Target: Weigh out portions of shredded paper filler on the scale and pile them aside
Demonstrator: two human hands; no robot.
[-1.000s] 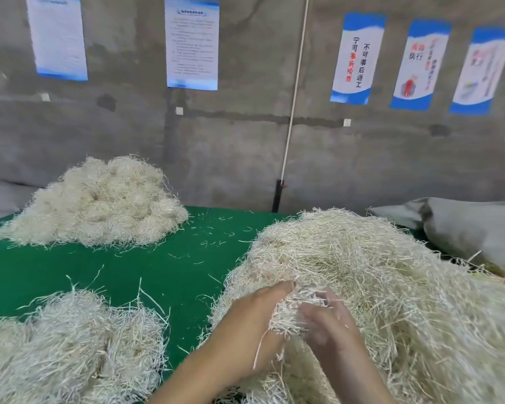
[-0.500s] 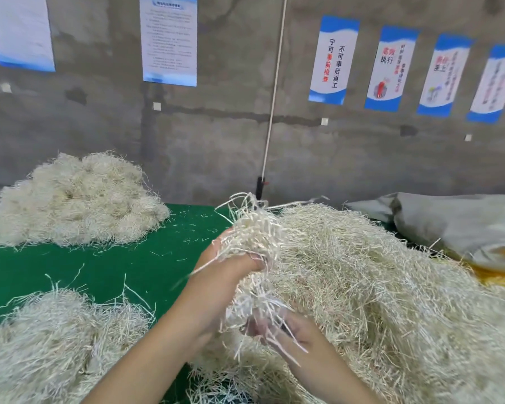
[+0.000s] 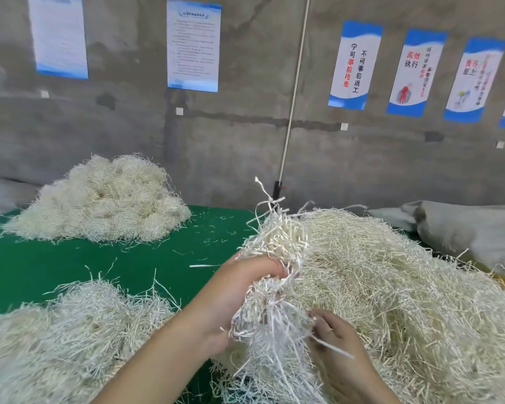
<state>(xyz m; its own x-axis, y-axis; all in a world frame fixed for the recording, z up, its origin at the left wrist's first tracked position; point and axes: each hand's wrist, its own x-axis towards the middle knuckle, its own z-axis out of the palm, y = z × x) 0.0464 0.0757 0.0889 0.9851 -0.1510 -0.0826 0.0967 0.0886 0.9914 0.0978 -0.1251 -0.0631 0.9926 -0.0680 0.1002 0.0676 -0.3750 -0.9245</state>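
A big heap of cream shredded paper filler (image 3: 397,287) covers the right half of the green table (image 3: 99,269). My left hand (image 3: 239,290) grips a tuft of shredded paper (image 3: 277,240) lifted above the heap, with strands sticking up and hanging down. My right hand (image 3: 341,354) is lower, its fingers pinching the hanging strands at the tuft's bottom. A rounded pile of shredded paper (image 3: 105,205) lies at the far left by the wall. Another pile (image 3: 64,339) lies at the near left. No scale is in view.
A grey sack (image 3: 464,228) lies at the right behind the big heap. Loose strands are scattered on the green surface between the piles. A concrete wall with posters (image 3: 193,45) and a white cord (image 3: 292,97) stands behind the table.
Both hands were dug into the big heap a second ago. My left hand has lifted a tuft up out of it, and my right hand has dropped below to the hanging strands.
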